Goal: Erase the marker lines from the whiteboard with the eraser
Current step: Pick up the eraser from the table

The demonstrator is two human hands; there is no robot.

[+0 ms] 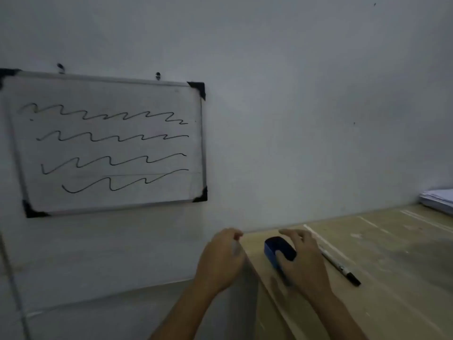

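Observation:
A whiteboard (pixel 105 94) with black corner caps hangs on the wall at the left. Four wavy black marker lines (pixel 112 138) run across it. A dark blue eraser (pixel 274 246) lies on the wooden table near its left corner. My right hand (pixel 304 261) arches over the eraser, with the thumb on its near side and the fingers curled over its far side. The eraser's right part is hidden under the palm. My left hand (pixel 220 258) sits at the table's corner, fingers loosely curled, holding nothing.
A black marker (pixel 340 267) lies on the wooden table (pixel 392 253) just right of my right hand. A stack of white paper (pixel 438 197) sits at the far right against the wall. Two hooks hold the board's top edge.

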